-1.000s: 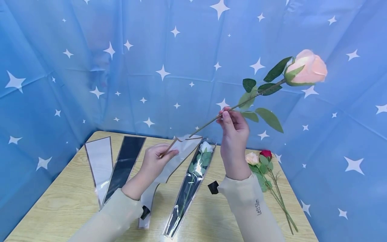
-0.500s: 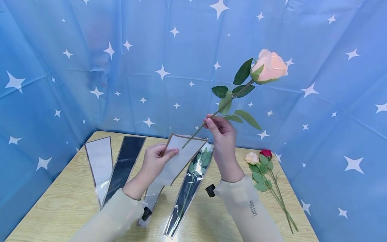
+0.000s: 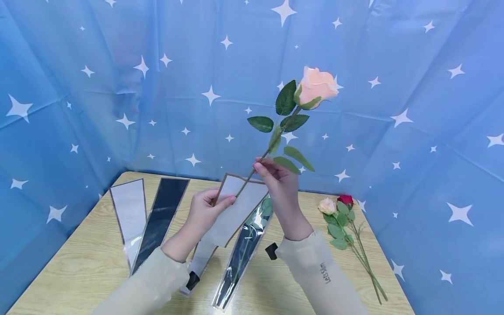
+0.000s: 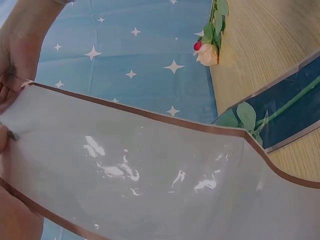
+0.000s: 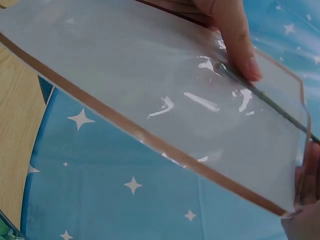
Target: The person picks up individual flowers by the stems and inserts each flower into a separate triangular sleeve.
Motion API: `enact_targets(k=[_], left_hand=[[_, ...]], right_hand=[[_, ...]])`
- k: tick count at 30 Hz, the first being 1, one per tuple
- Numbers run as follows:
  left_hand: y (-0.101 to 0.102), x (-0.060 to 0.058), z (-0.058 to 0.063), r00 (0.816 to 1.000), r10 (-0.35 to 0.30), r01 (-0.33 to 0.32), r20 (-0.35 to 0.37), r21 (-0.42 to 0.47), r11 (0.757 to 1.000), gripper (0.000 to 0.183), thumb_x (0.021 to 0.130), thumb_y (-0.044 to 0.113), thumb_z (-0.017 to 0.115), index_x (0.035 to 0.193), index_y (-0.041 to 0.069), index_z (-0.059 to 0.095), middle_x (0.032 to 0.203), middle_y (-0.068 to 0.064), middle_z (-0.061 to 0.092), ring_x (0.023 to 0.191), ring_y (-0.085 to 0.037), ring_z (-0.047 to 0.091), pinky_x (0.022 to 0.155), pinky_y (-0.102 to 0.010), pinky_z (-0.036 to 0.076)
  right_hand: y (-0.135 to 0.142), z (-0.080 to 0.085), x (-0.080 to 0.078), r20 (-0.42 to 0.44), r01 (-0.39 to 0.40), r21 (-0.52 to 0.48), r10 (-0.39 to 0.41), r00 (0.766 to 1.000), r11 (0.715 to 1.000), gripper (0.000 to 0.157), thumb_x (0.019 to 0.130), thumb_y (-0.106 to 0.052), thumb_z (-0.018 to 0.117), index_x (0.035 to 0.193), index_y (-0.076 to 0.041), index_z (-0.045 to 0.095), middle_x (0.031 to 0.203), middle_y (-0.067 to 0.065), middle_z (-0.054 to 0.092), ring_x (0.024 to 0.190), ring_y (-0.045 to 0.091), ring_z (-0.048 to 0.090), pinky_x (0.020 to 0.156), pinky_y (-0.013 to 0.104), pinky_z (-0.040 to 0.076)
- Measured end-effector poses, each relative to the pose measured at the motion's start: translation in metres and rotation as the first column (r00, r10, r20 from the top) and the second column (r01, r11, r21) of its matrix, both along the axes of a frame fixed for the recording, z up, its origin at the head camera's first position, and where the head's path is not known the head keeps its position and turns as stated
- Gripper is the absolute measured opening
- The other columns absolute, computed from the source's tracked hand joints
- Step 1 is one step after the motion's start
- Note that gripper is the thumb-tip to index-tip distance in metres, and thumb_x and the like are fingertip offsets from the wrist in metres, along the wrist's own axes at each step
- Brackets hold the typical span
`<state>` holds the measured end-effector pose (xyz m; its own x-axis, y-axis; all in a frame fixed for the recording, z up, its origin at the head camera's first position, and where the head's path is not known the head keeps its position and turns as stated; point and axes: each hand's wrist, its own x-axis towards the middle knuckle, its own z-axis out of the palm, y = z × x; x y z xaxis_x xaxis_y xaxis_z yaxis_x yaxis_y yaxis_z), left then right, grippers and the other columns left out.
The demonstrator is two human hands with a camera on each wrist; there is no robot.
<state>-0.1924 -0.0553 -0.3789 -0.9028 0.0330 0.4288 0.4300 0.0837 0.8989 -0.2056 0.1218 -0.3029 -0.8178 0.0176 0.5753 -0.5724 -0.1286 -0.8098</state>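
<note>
My left hand (image 3: 202, 212) pinches the upper left edge of a white flower sleeve (image 3: 244, 210) with a brown border, thumb on its front. Between the thumb and fingers of my right hand (image 3: 281, 192) is the stem of a peach artificial rose (image 3: 316, 89), which leans with its bloom up to the right. The lower stem (image 5: 272, 104) passes the sleeve's top edge and lies under its clear front film, its cut end beside the left thumb in the right wrist view. In the left wrist view the sleeve (image 4: 150, 150) spreads wide across the picture.
On the wooden table (image 3: 71, 262) lie a white sleeve (image 3: 130, 205) and a black sleeve (image 3: 167, 205) at left. A black sleeve holding a flower (image 3: 242, 258) lies mid-table. At right are a pale rose (image 3: 327, 205) and a red rose (image 3: 345, 201). A starry blue curtain (image 3: 177, 87) stands behind.
My right hand has moved left and down with the rose, which now stands steeper. Its stem end has gone down into the sleeve's mouth. The left hand keeps its grip, and the sleeve's top has spread flatter.
</note>
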Motion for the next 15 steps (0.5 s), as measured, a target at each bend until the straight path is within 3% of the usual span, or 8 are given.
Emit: enact_targets(k=[3,9,15], left_hand=[[0.0010,0.0008,0.0003,1.000,-0.022,0.022,-0.009,0.011,1.000,0.018,0.081,0.013,0.075,0.095,0.002,0.073,0.085,-0.016,0.071,0.070,-0.006,0.064,0.059,-0.026,0.054],[0.0019,0.0021,0.0009,0.999,-0.033,0.032,-0.027,-0.007,0.999,0.019,0.081,0.012,0.075,0.097,0.001,0.072,0.089,-0.017,0.071,0.072,-0.007,0.064,0.061,-0.025,0.054],[0.0036,0.0023,0.0009,1.000,-0.025,0.025,0.011,-0.016,1.000,0.016,0.081,0.005,0.072,0.096,-0.002,0.071,0.086,-0.020,0.071,0.069,-0.007,0.065,0.058,-0.024,0.053]], right_hand=[[-0.0009,-0.0003,0.0002,0.020,0.006,0.039,-0.007,1.000,0.999,0.013,0.085,-0.006,0.069,0.095,0.003,0.067,0.092,0.001,0.071,0.082,0.014,0.068,0.080,0.031,0.054],[-0.0038,0.0000,0.0028,0.088,0.024,0.075,-0.030,0.996,0.997,0.006,0.084,-0.010,0.071,0.090,-0.010,0.068,0.094,0.002,0.071,0.087,0.014,0.067,0.082,0.030,0.054],[-0.0058,0.0002,0.0035,0.118,-0.012,0.078,0.003,0.993,0.997,0.017,0.085,-0.005,0.069,0.094,0.008,0.062,0.095,0.012,0.070,0.084,0.017,0.066,0.080,0.031,0.054]])
